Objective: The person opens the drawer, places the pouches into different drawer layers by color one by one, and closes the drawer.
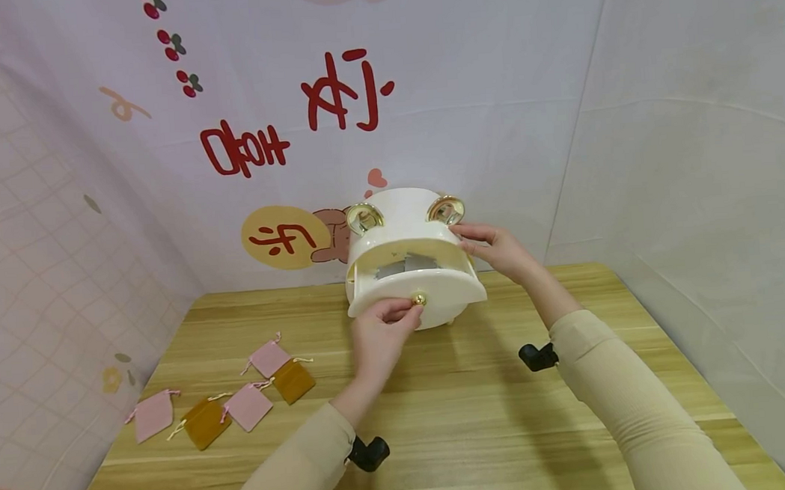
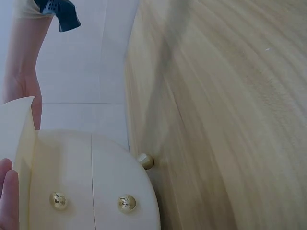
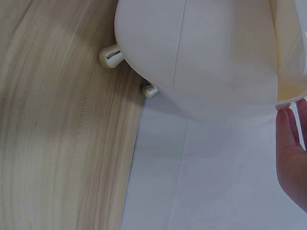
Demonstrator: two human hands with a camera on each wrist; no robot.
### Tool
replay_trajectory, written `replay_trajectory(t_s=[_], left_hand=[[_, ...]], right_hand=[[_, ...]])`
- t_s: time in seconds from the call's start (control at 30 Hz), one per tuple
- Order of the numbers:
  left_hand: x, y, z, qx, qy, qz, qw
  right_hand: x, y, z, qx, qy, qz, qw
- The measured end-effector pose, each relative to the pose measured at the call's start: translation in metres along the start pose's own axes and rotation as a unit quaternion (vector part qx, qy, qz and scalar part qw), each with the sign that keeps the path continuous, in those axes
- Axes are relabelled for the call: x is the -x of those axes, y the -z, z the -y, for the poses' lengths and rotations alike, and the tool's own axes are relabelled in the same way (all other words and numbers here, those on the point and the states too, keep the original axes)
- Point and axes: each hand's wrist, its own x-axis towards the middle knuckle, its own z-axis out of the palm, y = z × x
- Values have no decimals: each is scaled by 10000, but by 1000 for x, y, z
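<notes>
A glossy white cabinet (image 1: 400, 213) with two gold ear-like rings stands at the back of the table. Its top drawer (image 1: 449, 290) is pulled out, and something grey (image 1: 400, 265) shows inside. In the head view my left hand (image 1: 384, 335) pinches the small gold drawer knob (image 1: 419, 299) between thumb and fingers. My right hand (image 1: 501, 252) rests at the cabinet's upper right side, just below the right ring, with fingers fairly straight. The right wrist view has this hand (image 3: 291, 153) with fingertips at the cabinet's edge. Below the drawer, two more gold knobs (image 2: 126, 203) show in the left wrist view.
Several small drawstring pouches, pink (image 1: 249, 407) and mustard brown (image 1: 294, 381), lie on the wooden table (image 1: 458, 436) at the left. A decorated cloth wall (image 1: 489, 67) rises right behind the cabinet. Short gold feet (image 3: 111, 56) hold the cabinet up.
</notes>
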Motion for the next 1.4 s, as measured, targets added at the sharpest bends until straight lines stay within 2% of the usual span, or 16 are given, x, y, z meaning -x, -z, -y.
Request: replay_trajectory(t_s=[0.1, 0.17, 0.33, 0.53, 0.73, 0.97, 1.07, 1.4], left_hand=[[-10, -2, 11, 126, 30, -15, 9999], [-15, -3, 13, 122, 4, -48, 9999], [-24, -5, 13, 31, 25, -141, 9999], [-34, -8, 13, 182, 87, -189, 9996], [-46, -10, 13, 225, 175, -252, 9993], [-56, -13, 16, 210, 245, -370, 9988], [-59, -13, 17, 222, 281, -348, 9988], [-61, -11, 16, 286, 293, -287, 9988]], right_hand=[[-1, -1, -1, 65, -20, -18, 10000], [-5, -1, -10, 40, -25, -33, 10000], [-16, 1, -38, -106, -20, -81, 9999], [-17, 2, -42, -175, 18, -104, 9998], [-17, 2, -39, -136, -34, -97, 9999], [-4, 0, -7, -58, -74, -32, 10000], [-2, -1, -1, -46, -97, -20, 9999], [0, 0, 1, -59, -97, 8, 9999]])
